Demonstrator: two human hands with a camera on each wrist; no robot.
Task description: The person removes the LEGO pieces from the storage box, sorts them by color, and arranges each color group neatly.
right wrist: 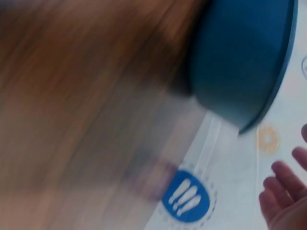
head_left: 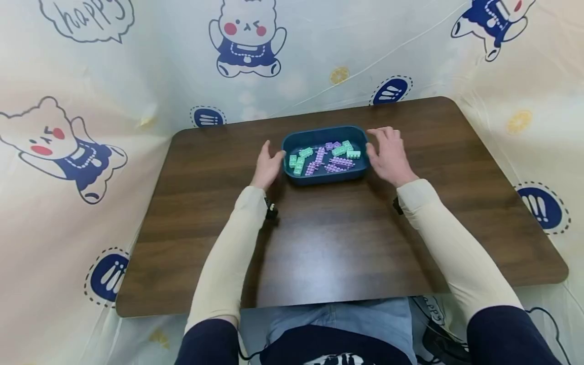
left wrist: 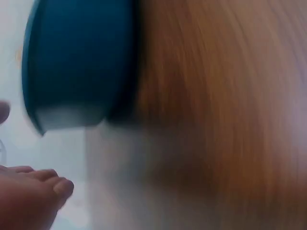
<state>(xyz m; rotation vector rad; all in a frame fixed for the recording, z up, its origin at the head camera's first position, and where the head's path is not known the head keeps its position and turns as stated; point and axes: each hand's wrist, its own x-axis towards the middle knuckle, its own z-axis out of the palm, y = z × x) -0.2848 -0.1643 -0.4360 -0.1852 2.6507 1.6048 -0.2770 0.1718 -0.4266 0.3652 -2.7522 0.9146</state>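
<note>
A blue tray (head_left: 325, 134) of green and purple bricks (head_left: 324, 157) sits on the brown table (head_left: 319, 238), toward 12 o'clock. The left hand (head_left: 268, 165) flanks it at 9 o'clock, the right hand (head_left: 389, 154) at 3 o'clock. Both hands have relaxed, spread fingers and grip nothing.

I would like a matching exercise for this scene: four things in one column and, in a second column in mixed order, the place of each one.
Things:
1. left hand
2. right hand
3. toy bricks
4. blue tray

Places:
A. inside the tray
B. beside the tray's left end
C. on the brown table, toward its far edge
D. beside the tray's right end

Pairs: 1-B, 2-D, 3-A, 4-C
</note>
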